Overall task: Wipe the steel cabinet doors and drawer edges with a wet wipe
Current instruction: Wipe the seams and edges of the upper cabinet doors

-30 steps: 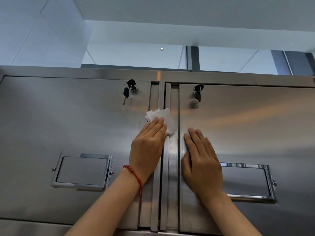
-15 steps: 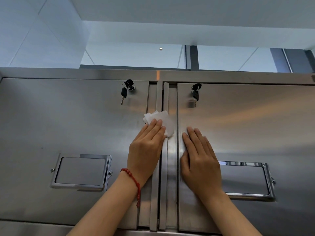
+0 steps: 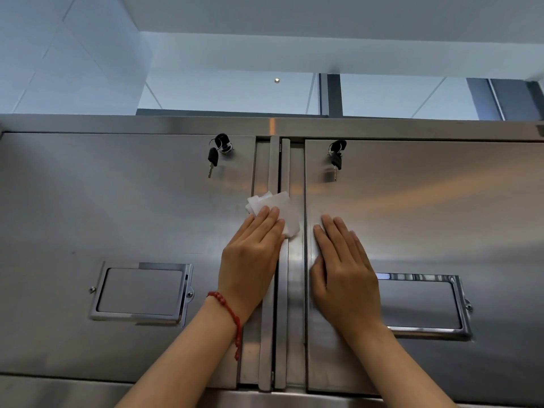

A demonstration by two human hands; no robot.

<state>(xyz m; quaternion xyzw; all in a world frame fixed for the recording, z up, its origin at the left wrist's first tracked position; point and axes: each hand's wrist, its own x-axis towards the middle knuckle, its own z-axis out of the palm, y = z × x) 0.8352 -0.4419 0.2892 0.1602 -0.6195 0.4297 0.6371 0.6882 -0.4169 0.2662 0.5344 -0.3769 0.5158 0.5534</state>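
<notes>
Both arms reach up from the bottom of the frame, forearms angled in toward the middle. The left hand [image 3: 250,260] lies flat, palm to the steel, fingers straight and close together, pointing up and a little right. Under those fingertips it presses the wet wipe [image 3: 276,212], a folded white pad just above centre frame. The wipe sits on the inner edge of the left door [image 3: 117,216] and spreads across the upright strips [image 3: 282,290] where the two doors meet. A red bead bracelet [image 3: 232,316] circles the left wrist, its tail hanging down.

The right hand [image 3: 344,278] is flat too, fingers straight and pressed side by side, tilted slightly left. It rests on the inner edge of the right door [image 3: 426,225], just right of the seam, holding nothing. The two hands are near each other with the upright strips between them, not touching.

Up in the upper middle, a black key [image 3: 212,161] hangs from the left door's lock, above and left of the wipe. A second key [image 3: 336,161] dangles from the right door's lock, above the right hand. In the lower left sits a recessed handle [image 3: 141,293], well apart from the left hand. Its twin handle [image 3: 426,304] lies lower right, its left end hidden behind the right hand. Above the cabinet, pale ceiling [image 3: 265,48] fills the top of the frame.
</notes>
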